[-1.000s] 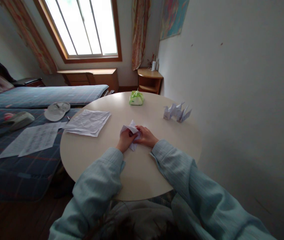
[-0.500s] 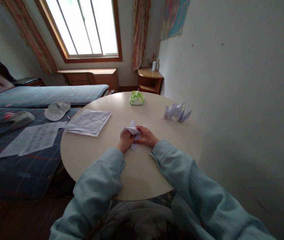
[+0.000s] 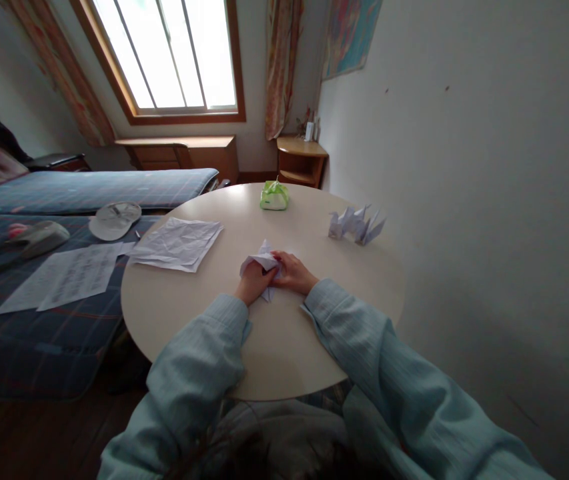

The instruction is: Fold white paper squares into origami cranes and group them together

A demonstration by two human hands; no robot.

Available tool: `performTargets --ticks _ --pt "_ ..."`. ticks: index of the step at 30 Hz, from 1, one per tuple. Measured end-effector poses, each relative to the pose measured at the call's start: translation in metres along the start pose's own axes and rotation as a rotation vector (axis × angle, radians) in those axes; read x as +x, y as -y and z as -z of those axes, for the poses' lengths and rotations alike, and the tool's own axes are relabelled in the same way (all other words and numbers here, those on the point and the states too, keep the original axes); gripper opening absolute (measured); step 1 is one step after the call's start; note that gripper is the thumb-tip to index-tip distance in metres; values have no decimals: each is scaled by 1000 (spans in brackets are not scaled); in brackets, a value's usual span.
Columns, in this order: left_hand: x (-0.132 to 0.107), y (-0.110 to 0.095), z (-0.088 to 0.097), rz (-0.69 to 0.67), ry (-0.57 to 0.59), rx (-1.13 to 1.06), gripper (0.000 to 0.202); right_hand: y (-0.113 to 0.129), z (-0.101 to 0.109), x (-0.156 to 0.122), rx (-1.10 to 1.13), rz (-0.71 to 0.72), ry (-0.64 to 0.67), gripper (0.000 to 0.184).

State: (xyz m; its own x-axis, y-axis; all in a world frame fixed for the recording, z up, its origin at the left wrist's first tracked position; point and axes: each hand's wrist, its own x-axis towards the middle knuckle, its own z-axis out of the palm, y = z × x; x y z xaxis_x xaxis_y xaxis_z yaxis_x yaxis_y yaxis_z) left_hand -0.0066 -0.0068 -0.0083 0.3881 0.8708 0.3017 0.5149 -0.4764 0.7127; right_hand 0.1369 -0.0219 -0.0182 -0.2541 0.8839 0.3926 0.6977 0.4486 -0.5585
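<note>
A partly folded piece of white paper point(image 3: 260, 257) lies on the round beige table point(image 3: 274, 347), near its middle. My left hand point(image 3: 253, 283) pinches its left side and my right hand point(image 3: 290, 273) pinches its right side, fingers closed on the folds. Both light blue sleeves reach in from the bottom of the view. Much of the paper's lower part is hidden under my fingers.
A stack of creased white sheets point(image 3: 177, 244) lies at the table's left. A green tissue pack point(image 3: 273, 196) sits at the far edge. Finished folded paper figures point(image 3: 355, 225) stand at the right. A bed with printed papers point(image 3: 64, 277) and a cap point(image 3: 114, 221) is left.
My hands and the folded paper have barely shifted; the fingers work slightly on the paper's top flap. Nothing else has moved.
</note>
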Motion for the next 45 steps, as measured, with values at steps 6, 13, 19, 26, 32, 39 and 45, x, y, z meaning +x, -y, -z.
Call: performTargets --ticks 6,13,19,26,32,39,45 --pt "2 5 0 -2 -28 34 19 1 1 0 11 -1 28 73" --pt "3 4 0 14 -21 57 17 -1 1 0 15 -2 26 73" --pt "1 0 1 17 -17 88 20 0 0 0 14 -8 18 74" --pt "1 -1 2 -33 23 151 25 0 0 0 16 4 8 70" --pt "3 3 0 -23 31 214 23 -1 0 0 5 21 30 76" --pt "4 3 -1 -60 18 271 23 -5 -1 0 14 49 33 76" --pt "3 2 1 -123 21 303 20 -4 -2 0 3 40 24 69"
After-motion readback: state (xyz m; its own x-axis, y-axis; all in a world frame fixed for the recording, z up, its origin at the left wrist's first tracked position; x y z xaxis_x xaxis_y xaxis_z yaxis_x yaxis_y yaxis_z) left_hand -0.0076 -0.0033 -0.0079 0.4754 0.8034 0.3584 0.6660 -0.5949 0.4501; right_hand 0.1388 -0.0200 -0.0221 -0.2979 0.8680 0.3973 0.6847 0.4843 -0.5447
